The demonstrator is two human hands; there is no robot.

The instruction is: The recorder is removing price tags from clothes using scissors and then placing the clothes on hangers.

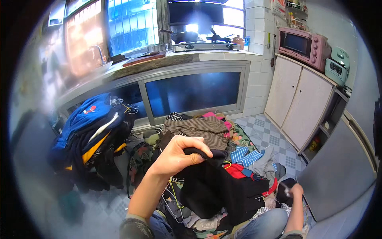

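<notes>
My left hand (182,152), raised in the middle of the view, pinches the edge of a black garment (206,191) between thumb and fingers. The cloth hangs down and spreads to the right over the heap and near my knee. Low at the right, my right hand (295,191) is at a dark cloth (283,198) beside the refrigerator. A small whitish thing (287,190) shows blurred at its fingers; whether the hand grips it is unclear. Wire clothes hangers (174,195) in white and yellow lie by the hanging black cloth, left of it.
A brown striped garment (200,128) tops the heap, with blue striped cloth (246,156) to its right. Clothes on hangers (89,128) are piled at the left. The refrigerator (334,173) and a white cabinet (298,92) bound the right side. Tiled floor (258,128) shows between.
</notes>
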